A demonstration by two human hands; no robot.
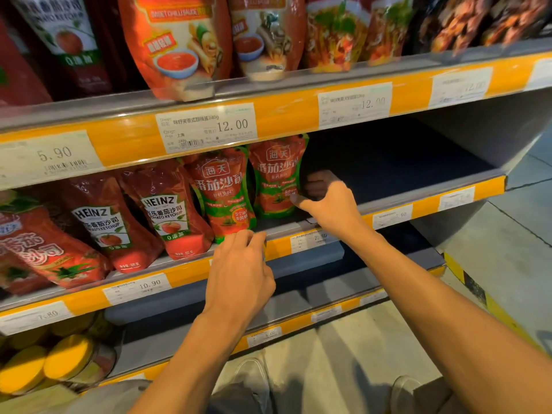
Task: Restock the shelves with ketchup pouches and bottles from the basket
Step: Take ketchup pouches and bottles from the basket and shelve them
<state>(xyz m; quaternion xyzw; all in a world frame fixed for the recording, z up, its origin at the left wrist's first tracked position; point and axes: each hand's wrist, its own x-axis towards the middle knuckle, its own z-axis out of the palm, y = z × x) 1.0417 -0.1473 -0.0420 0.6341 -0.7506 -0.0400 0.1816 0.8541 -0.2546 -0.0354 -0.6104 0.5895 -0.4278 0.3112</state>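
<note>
Two red-and-green ketchup pouches stand side by side on the middle shelf (388, 201). My right hand (331, 201) holds the right-hand pouch (276, 177) by its right edge, thumb on the front and fingers curled behind it. My left hand (239, 270) reaches over the shelf's front rail, and its fingertips touch the bottom of the left-hand pouch (222, 189). Whether they pinch it cannot be told. To the left stand two Heinz ketchup pouches (167, 210). The basket is out of view.
The middle shelf is dark and bare to the right of my right hand. The top shelf (283, 115) carries chilli sauce pouches (179, 40) that overhang its edge. Yellow-lidded jars (68, 357) stand at the lower left. My shoes (254, 380) are on the grey floor below.
</note>
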